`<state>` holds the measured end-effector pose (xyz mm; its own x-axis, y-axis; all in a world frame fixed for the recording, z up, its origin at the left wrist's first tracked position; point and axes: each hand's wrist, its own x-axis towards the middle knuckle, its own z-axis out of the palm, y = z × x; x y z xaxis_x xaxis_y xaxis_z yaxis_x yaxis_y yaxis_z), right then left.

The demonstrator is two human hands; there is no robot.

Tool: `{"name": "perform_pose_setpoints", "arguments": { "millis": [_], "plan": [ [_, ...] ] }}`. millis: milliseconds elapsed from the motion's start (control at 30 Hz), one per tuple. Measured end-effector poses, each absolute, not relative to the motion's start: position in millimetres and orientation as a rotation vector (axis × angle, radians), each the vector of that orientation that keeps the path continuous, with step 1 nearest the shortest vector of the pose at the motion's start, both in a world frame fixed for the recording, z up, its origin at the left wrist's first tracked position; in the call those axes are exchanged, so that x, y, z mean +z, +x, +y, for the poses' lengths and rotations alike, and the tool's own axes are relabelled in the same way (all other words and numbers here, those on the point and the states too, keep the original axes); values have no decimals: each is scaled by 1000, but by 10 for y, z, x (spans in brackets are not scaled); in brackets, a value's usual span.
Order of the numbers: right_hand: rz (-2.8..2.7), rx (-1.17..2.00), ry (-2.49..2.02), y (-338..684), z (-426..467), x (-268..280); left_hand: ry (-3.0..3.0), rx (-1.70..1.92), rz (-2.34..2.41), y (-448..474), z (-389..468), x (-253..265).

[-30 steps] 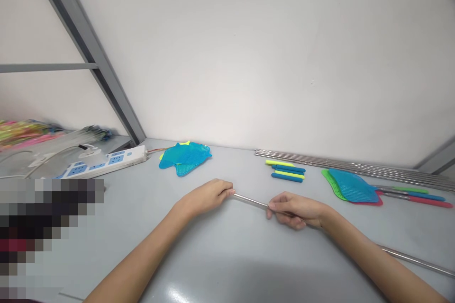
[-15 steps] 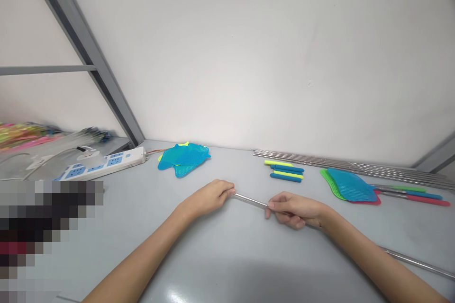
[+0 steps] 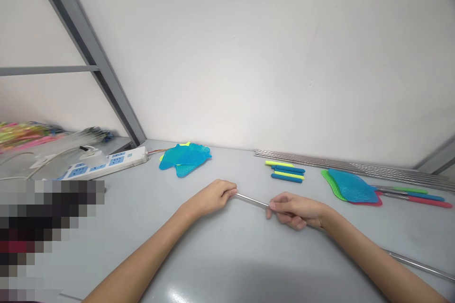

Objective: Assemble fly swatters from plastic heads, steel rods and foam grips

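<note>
A thin metal rod [image 3: 253,200] runs between my two hands, just above the grey table. My left hand [image 3: 215,196] is closed around its left end, which is hidden in the fingers. Farther along, my right hand [image 3: 293,209] pinches the rod between thumb and fingers, the other fingers curled below. Another stretch of metal rod [image 3: 419,264] shows past my right forearm at the right edge; whether it is the same one I cannot tell. Beyond my right hand lie several yellow and blue handle sleeves [image 3: 288,178].
Blue and yellow fly swatter heads [image 3: 186,158] lie back left. Assembled swatters [image 3: 355,187] with coloured handles rest at right, before a row of metal rods [image 3: 330,163] along the wall. A white power strip [image 3: 117,163], a metal frame post [image 3: 90,52] and a pixelated area occupy the left.
Both hands keep their hold on the rod, with hardly any movement. The whole view has shifted very slightly.
</note>
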<state>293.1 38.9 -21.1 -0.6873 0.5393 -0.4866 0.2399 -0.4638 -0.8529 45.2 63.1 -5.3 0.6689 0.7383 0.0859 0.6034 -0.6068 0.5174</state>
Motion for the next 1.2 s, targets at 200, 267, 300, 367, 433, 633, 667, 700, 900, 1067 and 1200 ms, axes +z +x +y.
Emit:
{"name": "perform_pose_setpoints", "arguments": {
  "millis": [200, 267, 300, 367, 433, 633, 667, 700, 900, 1067, 1200],
  "plan": [
    [-1513, 2267, -1133, 2954, 393, -218, 2446, 423, 1040, 466, 632, -77],
    [-1513, 2275, -1138, 2960, 399, -215, 2448, 418, 1034, 469, 633, -88],
    [-1514, 2275, -1141, 2962, 402, -213, 2449, 415, 1031, 471, 633, -92],
    [-1516, 2283, -1144, 2969, 407, -212, 2454, 409, 1022, 478, 630, -99],
    [-1514, 2293, -1138, 2979, 410, -214, 2464, 406, 1017, 487, 624, -105],
    [-1520, 2309, -1141, 2998, 411, -222, 2511, 391, 1027, 496, 609, -120],
    [-1522, 2308, -1144, 2999, 411, -220, 2516, 387, 1032, 496, 606, -120],
    [-1524, 2308, -1146, 2998, 411, -218, 2518, 383, 1036, 496, 603, -121],
    [-1540, 2307, -1135, 2993, 406, -201, 2515, 374, 1045, 504, 589, -119],
    [-1544, 2304, -1130, 2993, 401, -197, 2495, 387, 1044, 532, 565, -118],
    [-1543, 2300, -1133, 2993, 400, -195, 2473, 400, 1047, 566, 546, -125]
  ]
}}
